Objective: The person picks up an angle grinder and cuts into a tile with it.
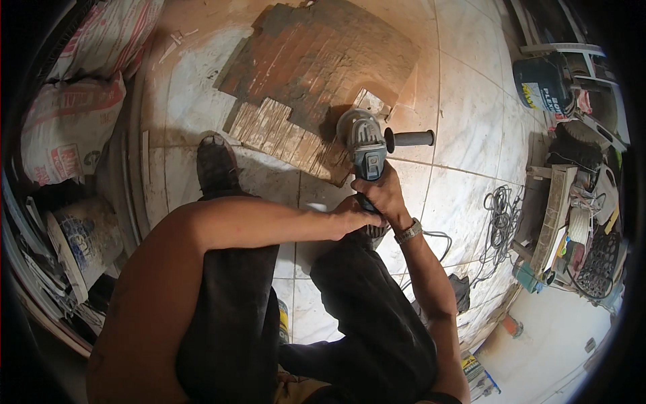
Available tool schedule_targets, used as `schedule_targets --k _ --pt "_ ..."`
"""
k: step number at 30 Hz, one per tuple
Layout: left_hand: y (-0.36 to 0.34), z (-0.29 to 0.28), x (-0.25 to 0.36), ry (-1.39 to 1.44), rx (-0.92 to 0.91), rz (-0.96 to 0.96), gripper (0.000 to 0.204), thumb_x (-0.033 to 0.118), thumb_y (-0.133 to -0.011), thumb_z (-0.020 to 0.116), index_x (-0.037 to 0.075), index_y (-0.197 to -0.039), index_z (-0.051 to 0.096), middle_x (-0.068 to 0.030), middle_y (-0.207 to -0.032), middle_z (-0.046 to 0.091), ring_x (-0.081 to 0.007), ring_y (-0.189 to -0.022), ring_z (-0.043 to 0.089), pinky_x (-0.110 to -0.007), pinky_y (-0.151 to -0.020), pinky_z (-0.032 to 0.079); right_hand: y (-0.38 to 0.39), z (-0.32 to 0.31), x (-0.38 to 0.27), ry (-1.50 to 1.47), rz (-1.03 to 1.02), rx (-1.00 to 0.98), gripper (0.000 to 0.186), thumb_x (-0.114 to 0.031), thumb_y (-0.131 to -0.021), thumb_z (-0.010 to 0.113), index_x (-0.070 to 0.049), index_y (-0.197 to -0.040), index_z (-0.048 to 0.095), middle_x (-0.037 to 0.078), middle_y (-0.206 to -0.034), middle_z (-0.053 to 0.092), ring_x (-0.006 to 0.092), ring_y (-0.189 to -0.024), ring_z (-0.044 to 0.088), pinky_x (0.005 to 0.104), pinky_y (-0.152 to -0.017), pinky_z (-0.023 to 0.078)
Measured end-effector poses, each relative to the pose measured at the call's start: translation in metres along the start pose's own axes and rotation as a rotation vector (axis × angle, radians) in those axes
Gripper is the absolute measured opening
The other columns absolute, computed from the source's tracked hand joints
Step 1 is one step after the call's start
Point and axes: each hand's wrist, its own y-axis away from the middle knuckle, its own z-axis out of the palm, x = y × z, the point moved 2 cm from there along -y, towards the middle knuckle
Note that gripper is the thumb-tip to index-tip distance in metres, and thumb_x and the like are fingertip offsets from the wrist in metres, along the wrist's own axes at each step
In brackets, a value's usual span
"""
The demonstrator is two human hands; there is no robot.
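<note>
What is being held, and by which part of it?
An angle grinder, by its body: right grip forward, left grip nearer the rear.

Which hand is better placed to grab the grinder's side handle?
Probably the right hand: it grips the grinder closer to the side handle, which juts out to the right. The left hand sits farther back.

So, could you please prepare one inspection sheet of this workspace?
Surface: pale tiled floor, with brownish dust.
Work items: angle grinder with black side handle, at a ridged reddish-brown panel; disc contact cannot be told.
Clutter: dark bucket and mixed items at right.
Hands: left hand and right hand both grip the angle grinder.
Cables: dark cable in loose coils on the floor, right.
Surroundings: printed sacks at left; dark shoe near the panel.
</note>
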Motion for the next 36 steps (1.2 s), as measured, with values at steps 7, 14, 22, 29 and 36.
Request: schedule_targets --k 7,14,22,29,36 --pt "0.004 -0.001 -0.013 -0.089 -0.021 -0.051 0.031 0.001 -0.083 0.080 -0.005 -0.112 0.071 -0.0151 -0.110 0.077 -0.0238 -0.104 0.074 -0.036 -0.095 0.060 0.009 0.004 0.010 0.179 0.092 0.010 0.056 -0.020 -0.070 0.084 0.006 -0.115 0.063 0.014 -0.099 0.074 0.0230 -0.088 0.070 0.0356 -0.084 0.056" --pt "0.006 -0.002 -0.014 -0.063 0.007 -0.076 0.032 0.004 -0.083 0.081 -0.004 -0.112 0.072 -0.0129 -0.106 0.077 -0.0228 -0.105 0.073 -0.036 -0.097 0.058 0.009 0.004 0.004 0.239 0.097 0.026 0.055 -0.021 -0.070 0.084 0.007 -0.113 0.064 0.015 -0.097 0.074 0.0239 -0.087 0.070 0.0362 -0.082 0.056" --pt "0.013 0.000 -0.009 -0.100 -0.058 0.007 0.028 0.009 -0.085 0.080 -0.002 -0.109 0.074 -0.0120 -0.107 0.077 -0.0216 -0.105 0.072 -0.036 -0.097 0.058 0.012 0.004 0.007 0.250 0.073 0.005 0.054 -0.022 -0.070 0.084 0.005 -0.113 0.064 0.015 -0.096 0.074 0.0246 -0.087 0.070 0.0369 -0.082 0.057" --pt "0.017 0.000 0.000 -0.137 -0.118 0.010 0.028 0.014 -0.085 0.080 -0.002 -0.108 0.074 -0.0111 -0.105 0.077 -0.0204 -0.104 0.072 -0.035 -0.096 0.057 0.014 0.004 0.011 0.218 0.079 0.005 0.054 -0.020 -0.071 0.085 0.005 -0.114 0.064 0.015 -0.097 0.074 0.0254 -0.088 0.071 0.0371 -0.083 0.057" --pt "0.019 -0.001 -0.004 -0.118 -0.099 0.057 0.031 0.015 -0.084 0.080 -0.003 -0.109 0.073 -0.0118 -0.105 0.076 -0.0207 -0.104 0.072 -0.035 -0.096 0.057 0.014 0.007 0.009 0.230 0.071 -0.015 0.056 -0.021 -0.071 0.085 0.008 -0.115 0.063 0.020 -0.100 0.075 0.0287 -0.091 0.073 0.0385 -0.084 0.058"
